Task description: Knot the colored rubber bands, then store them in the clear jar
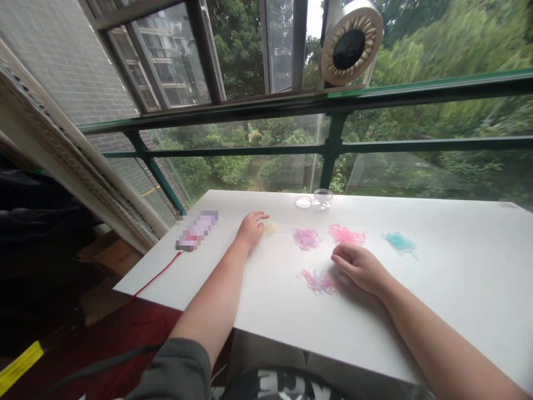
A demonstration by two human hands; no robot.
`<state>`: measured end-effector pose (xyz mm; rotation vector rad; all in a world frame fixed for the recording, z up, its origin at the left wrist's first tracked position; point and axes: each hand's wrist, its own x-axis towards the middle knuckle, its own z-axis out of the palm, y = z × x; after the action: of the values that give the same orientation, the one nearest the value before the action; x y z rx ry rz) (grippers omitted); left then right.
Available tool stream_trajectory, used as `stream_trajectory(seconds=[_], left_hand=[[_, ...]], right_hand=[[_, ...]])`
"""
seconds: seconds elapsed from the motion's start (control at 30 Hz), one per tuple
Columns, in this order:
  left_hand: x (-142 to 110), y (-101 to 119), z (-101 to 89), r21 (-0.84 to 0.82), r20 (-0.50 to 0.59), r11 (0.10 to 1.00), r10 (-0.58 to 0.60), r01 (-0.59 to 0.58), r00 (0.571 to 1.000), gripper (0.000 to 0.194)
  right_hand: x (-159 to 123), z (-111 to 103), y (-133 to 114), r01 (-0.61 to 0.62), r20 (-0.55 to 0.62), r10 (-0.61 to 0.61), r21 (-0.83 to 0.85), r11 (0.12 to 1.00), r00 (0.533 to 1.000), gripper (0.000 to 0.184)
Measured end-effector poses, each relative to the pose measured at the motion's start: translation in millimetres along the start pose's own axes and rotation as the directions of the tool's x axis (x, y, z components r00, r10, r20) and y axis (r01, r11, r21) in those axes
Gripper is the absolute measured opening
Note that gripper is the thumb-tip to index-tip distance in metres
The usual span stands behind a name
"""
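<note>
While a clear tub point(323, 199) stands by its lid point(303, 202), the left hand point(251, 230) spreads loosely beside yellow bands point(270, 228), the right hand point(360, 266) curling near pink bands point(346, 234), grip unclear

This looks like a home, seemingly an enclosed balcony or window-side nook. A dark green metal railing point(287, 108) with glass panels runs behind a plain white rectangular table point(437, 294). Beyond it stand leafy green trees point(470, 50) and a grey multi-storey building point(166, 55) with rows of windows. Brown cardboard boxes point(102, 253) sit on the dark red floor point(120, 333).
</note>
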<state>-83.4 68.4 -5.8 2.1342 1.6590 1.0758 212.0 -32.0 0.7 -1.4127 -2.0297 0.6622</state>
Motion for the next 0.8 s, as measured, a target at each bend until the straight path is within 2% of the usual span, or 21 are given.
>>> stream_trajectory(seconds=[0.13, 0.27, 0.4, 0.5, 0.63, 0.8], left_hand=[[1, -6, 5.1, -0.111, 0.014, 0.993, -0.048, 0.050, 0.999, 0.042], [1, -6, 8.7, -0.173, 0.030, 0.984, -0.046, 0.051, 0.998, 0.038], [-4, 11, 7.5, -0.171, 0.029, 0.985, -0.002, 0.007, 1.000, 0.029], [-14, 34, 7.4, -0.200, 0.143, 0.978, 0.096, -0.066, 0.985, 0.027], [-30, 64, 10.1, -0.261, 0.381, 0.951, 0.259, -0.165, 0.888, 0.023], [-40, 81, 10.9, -0.332, 0.512, 0.913, 0.385, -0.236, 0.768, 0.023]], right_hand=[[1, -2, 1, 0.021, 0.081, -0.018, -0.033, 0.999, 0.997, 0.018], [0, -6, 0, 0.020, 0.176, -0.011, -0.047, 0.999, 0.984, 0.026], [-2, -11, -6, 0.027, 0.252, -0.012, -0.055, 0.998, 0.968, 0.035], [-3, -15, -10, 0.039, 0.294, -0.026, -0.038, 0.999, 0.955, 0.040], [-4, -16, -12, 0.066, 0.302, -0.043, -0.067, 0.996, 0.952, 0.041], [-2, -13, -10, 0.079, 0.278, -0.052, -0.086, 0.993, 0.959, 0.023]])
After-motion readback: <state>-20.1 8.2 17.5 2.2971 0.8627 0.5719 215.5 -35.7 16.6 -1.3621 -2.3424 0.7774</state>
